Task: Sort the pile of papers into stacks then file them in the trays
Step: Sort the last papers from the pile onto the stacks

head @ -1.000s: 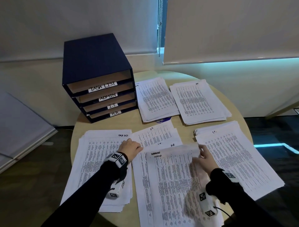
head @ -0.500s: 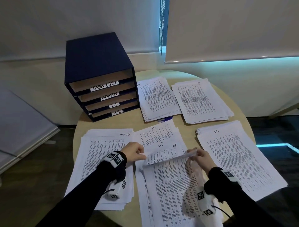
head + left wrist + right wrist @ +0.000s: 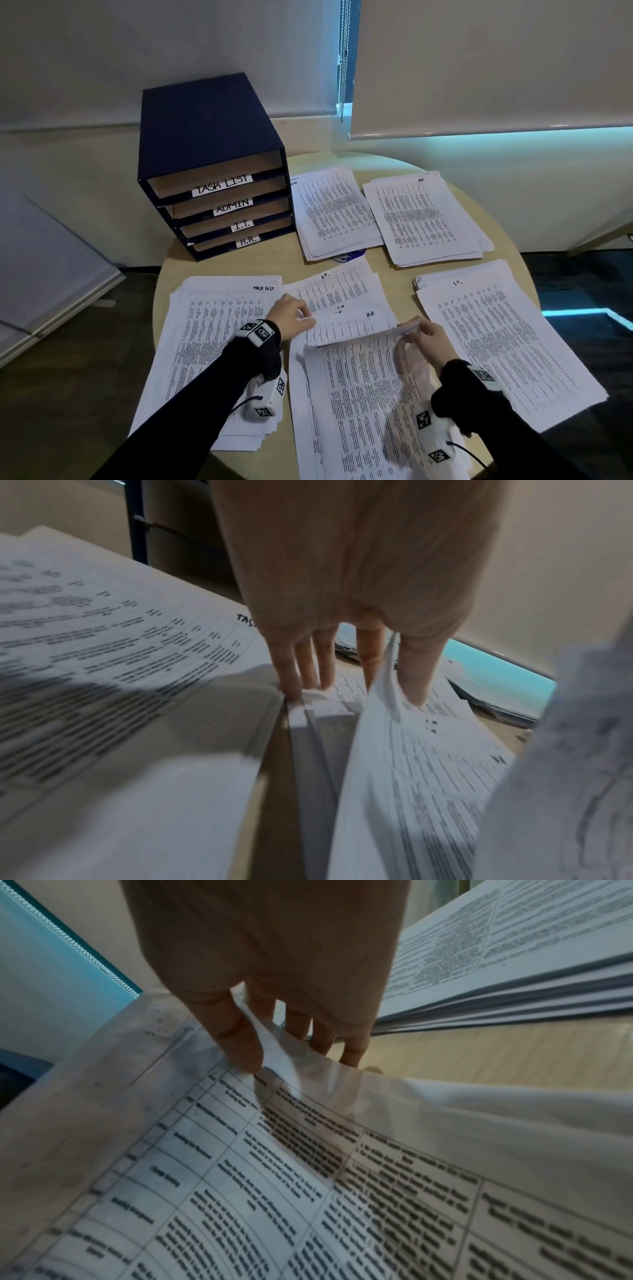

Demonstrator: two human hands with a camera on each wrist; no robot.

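Note:
A middle pile of printed papers (image 3: 342,291) lies on the round table (image 3: 239,263) in front of me. My right hand (image 3: 416,330) pinches the far right corner of the pile's top sheet (image 3: 359,377) and holds it lifted and curled toward me; thumb and fingers clamp that corner in the right wrist view (image 3: 274,1058). A sheet marked HR shows beneath. My left hand (image 3: 306,317) is at the pile's left edge, and in the left wrist view (image 3: 394,669) a sheet edge runs up between thumb and forefinger. The blue file trays (image 3: 219,205) stand at the back left.
A stack marked TASK LIST (image 3: 212,325) lies left of the pile and one marked I.T. (image 3: 496,335) right of it. Two more stacks (image 3: 335,212) (image 3: 424,219) lie at the back beside the trays. The trays read TASK LIST, ADMIN, I.T., H.R. from top to bottom.
The right hand has peeled the top sheet's far edge up and back toward me, uncovering the HR sheet. The left hand has shifted right onto the pile's edge.

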